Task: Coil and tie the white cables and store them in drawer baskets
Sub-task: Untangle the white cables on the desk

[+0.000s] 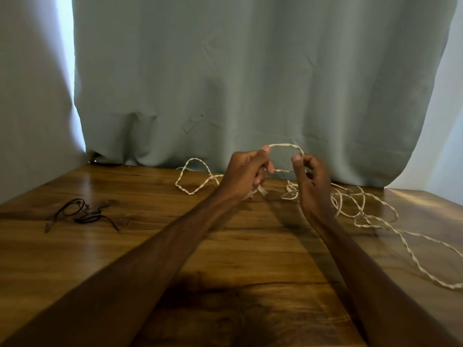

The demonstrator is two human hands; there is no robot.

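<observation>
A long twisted white cable (375,219) sprawls in loose loops over the right half of the wooden table (225,259); one more loop lies behind my left hand. Above the table's far middle, my left hand (246,174) grips the cable, with its plug end hanging below the fist. My right hand (312,181) pinches the same cable between thumb and fingers. A small loop of the cable arches between the two hands. No drawer or basket is in view.
A thin dark cable (82,214) lies tangled at the table's left. A grey-green curtain (250,83) hangs along the table's far edge. The white cable trails off toward the right edge of the table.
</observation>
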